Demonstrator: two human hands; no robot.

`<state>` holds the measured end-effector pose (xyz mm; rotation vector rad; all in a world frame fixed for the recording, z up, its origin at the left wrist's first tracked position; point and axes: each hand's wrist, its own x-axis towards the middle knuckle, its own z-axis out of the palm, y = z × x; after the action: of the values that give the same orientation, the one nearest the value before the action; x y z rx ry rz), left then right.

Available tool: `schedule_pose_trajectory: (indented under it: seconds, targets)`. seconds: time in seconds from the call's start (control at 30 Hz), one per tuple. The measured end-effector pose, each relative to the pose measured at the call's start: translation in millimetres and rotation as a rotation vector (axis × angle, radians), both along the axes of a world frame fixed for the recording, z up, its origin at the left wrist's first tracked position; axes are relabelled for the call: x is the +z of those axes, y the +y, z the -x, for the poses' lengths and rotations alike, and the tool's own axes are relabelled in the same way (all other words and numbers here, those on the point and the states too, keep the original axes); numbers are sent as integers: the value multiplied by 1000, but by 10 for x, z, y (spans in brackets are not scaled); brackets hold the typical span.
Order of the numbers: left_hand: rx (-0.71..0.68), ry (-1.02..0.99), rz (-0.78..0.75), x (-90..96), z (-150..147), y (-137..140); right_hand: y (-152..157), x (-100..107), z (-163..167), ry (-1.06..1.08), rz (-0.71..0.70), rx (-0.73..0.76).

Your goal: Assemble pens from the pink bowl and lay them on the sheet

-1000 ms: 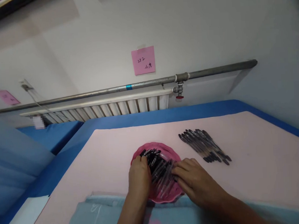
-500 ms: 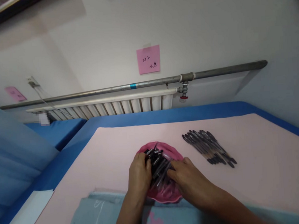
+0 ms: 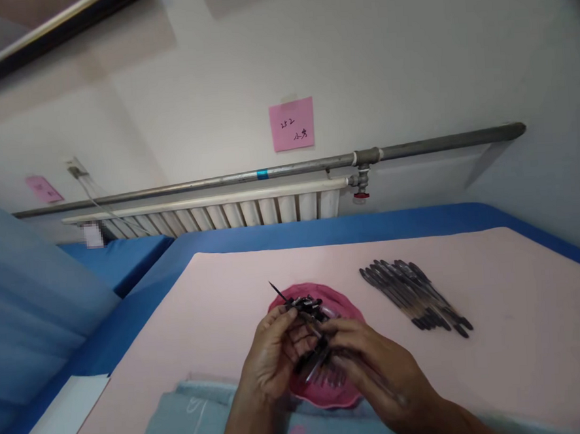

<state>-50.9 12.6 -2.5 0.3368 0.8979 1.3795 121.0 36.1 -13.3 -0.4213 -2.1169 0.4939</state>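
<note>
A pink basket with a scalloped rim (image 3: 325,400) holds a jumble of black and clear pens (image 3: 312,304). Over its left side is my left hand (image 3: 273,355), palm up, thumb and fingers curled round a pen (image 3: 277,290) whose thin dark tip points up and left. My right hand (image 3: 377,362) reaches over the basket's right side, fingers bent, with a blurred clear pen (image 3: 379,382) lying along it towards the wrist. The fingertips of both hands nearly meet above the pens. Right of the basket, a row of dark pens (image 3: 415,294) lies slantwise, side by side.
A pink sheet (image 3: 511,295) covers the blue padded surface (image 3: 320,229). Folded blue-grey cloth (image 3: 184,413) lies at the near edge, white paper (image 3: 66,414) at the left. Behind are a radiator (image 3: 250,213), a metal pipe (image 3: 194,185) and a blue curtain (image 3: 19,286).
My left hand has turned palm up and lifted a pen out of the heap. The right hand has rolled over, a pen now lying along it. The view has tilted slightly up.
</note>
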Motion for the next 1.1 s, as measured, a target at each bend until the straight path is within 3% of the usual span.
schedule_pose_trajectory:
  seconds: [0.1, 0.23, 0.5, 1.1]
  targets:
    - [27, -59, -3, -8, -15, 7, -45, 29, 13, 96, 126, -49]
    - [61, -104, 4, -14, -46, 21, -62, 57, 35, 138, 183, -30]
    - [129, -125, -2, -29, -27, 36, -62, 14, 22, 188, 204, -57]
    - [122, -120, -5, -11, -29, 25, -65, 20, 18, 194, 186, -57]
